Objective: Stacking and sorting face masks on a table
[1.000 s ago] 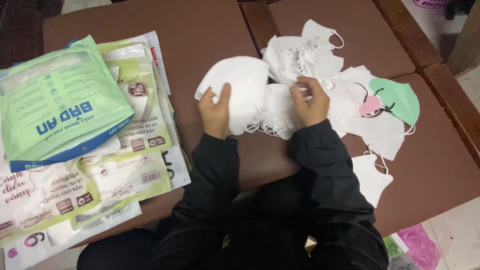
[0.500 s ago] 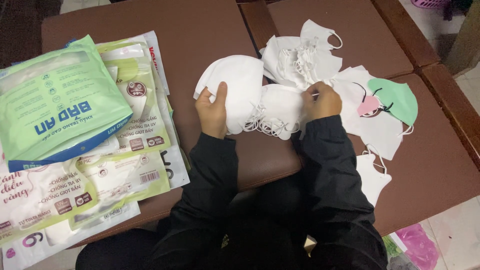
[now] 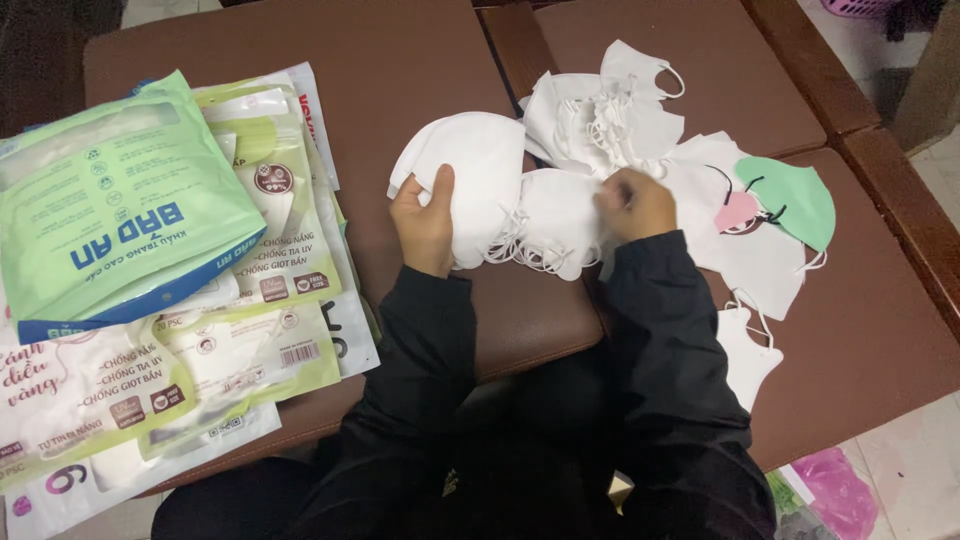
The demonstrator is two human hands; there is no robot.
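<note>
**Sorting white face masks on a brown tabletop**

On the brown padded table [image 3: 300, 40], the largest items are the printed packets [image 3: 180, 330] fanned out at the left, topped by a green-and-white pouch [image 3: 110, 200]. At centre sits a stack of white masks [image 3: 480, 170], its ear loops trailing below. Left hand [image 3: 425, 225] grips this stack at its lower left edge, thumb on top, fingers curled beneath. Right hand [image 3: 635, 205] rests just beside the stack's right side, fingers bent inward on white fabric; exactly what they pinch, cannot tell. Beyond, a looser heap of white masks [image 3: 600, 120] spreads toward the right. A green mask [image 3: 795, 195] lies on those, touching a smaller pink mask [image 3: 738, 212].
</note>
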